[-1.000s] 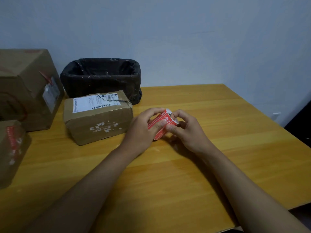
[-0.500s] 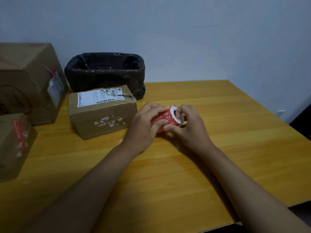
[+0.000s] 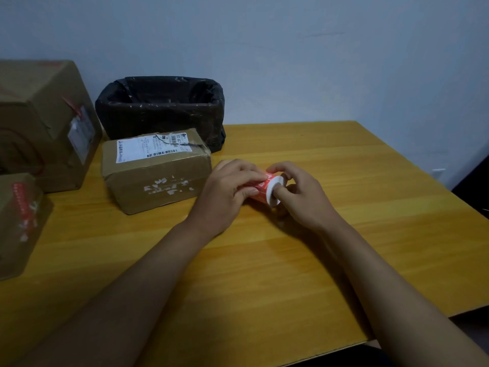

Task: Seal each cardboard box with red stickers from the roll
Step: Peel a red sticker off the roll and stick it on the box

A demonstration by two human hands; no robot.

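Holding the roll just above the table beside the box, my left hand grips it steady so my right hand fingers, curled at its white end, can pick a sticker loose.

The roll of red stickers lies on its side between my hands just above the table, its white core end facing right, red printed stickers wrapped around it. Just left of it sits a low cardboard box, closed, with a torn white shipping label on top and scuffed white patches on its front. Further left stands a large cardboard box with a label on its side, and a small cardboard box nearer me carries red tape.
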